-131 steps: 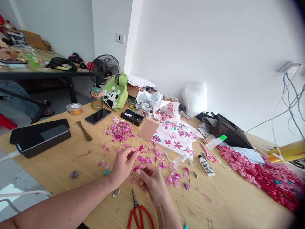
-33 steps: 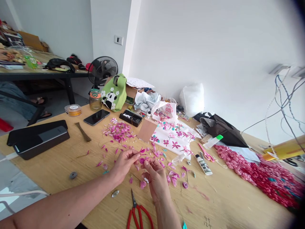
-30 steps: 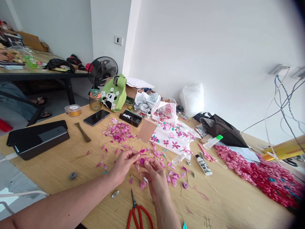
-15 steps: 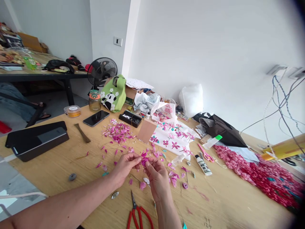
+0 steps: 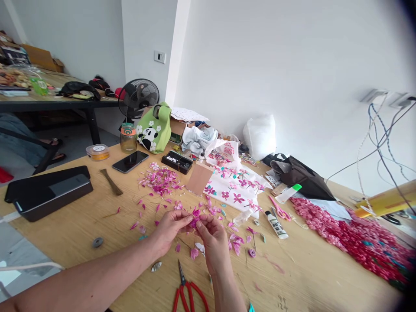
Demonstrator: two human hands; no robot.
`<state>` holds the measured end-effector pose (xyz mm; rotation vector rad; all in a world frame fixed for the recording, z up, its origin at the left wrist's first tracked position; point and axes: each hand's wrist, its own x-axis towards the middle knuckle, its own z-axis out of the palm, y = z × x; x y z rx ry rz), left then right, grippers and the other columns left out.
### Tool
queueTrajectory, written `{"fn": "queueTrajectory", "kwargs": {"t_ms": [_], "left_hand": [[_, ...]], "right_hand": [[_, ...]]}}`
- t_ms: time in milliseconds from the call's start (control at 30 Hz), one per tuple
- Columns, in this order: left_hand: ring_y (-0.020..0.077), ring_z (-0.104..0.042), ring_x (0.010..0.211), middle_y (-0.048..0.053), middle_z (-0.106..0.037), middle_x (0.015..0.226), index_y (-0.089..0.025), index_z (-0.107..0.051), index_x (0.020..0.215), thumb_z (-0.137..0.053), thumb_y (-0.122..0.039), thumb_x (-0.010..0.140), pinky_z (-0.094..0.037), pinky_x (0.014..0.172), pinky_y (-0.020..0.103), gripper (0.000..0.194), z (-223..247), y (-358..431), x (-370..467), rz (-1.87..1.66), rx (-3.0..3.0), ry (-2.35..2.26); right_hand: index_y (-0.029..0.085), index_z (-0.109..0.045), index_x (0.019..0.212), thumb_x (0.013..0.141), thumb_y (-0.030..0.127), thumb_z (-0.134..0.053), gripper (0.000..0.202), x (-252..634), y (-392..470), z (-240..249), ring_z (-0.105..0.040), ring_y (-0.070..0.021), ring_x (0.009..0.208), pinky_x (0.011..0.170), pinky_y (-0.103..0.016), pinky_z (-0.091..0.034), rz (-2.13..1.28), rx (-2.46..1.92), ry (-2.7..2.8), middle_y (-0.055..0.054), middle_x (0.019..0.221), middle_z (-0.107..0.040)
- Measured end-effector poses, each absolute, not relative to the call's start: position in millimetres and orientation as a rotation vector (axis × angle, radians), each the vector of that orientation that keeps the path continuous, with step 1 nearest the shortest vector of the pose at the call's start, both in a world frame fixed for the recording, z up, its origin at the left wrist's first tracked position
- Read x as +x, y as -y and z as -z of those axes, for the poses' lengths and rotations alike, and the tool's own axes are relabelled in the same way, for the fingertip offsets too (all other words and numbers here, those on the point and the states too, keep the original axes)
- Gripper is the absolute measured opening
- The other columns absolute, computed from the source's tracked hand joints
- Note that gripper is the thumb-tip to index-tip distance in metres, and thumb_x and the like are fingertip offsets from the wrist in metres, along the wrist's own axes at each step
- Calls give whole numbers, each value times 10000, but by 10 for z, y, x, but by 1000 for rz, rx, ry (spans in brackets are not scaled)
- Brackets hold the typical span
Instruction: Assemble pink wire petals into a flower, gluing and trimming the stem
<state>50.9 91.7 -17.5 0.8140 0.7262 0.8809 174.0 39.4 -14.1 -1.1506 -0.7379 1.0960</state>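
Note:
Between my two hands is a magenta artificial flower, small and partly covered by the fingers. My left hand pinches its left side with thumb and forefinger. The thumb and fingers of my right hand close on its right side. Loose pink petals lie on the wood around and beneath the hands. Red-handled scissors rest below the hands, blades pointing away from me. A small purple spool sits to the right of my right hand.
Behind the hands are a petal heap and a white cloth with finished flowers. To the right lie a glue tube, pink scissors and a long pile of pink-red flowers. A phone box stands left.
The hands keep the same pinch on the flower, with only a slight shift of the fingers. The whole view has moved a little; nothing on the table has been displaced.

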Motion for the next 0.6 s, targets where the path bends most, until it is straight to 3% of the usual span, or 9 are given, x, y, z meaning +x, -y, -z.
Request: {"fn": "queueTrajectory", "kwargs": {"t_ms": [367,600], "left_hand": [[149,-644,618,40,-697,707,-111,-710,744,-831,-327,587,-516,687,301,294,173,-911,506,-880,754,-708],[152,-650,624,46,-704,720,-107,-715,747,-841,-333,568,-516,696,299,315,155,-884,500,-876,746,-712]], "right_hand": [[142,-625,847,700,460,-720,363,1745,-403,166,-596,-148,643,587,-270,-484,-969,-1315,826,-46,767,-664],[154,-614,853,695,449,-726,353,1768,-424,218,-607,-169,687,646,-298,-488,-984,-1285,823,-50,760,-668]]}}
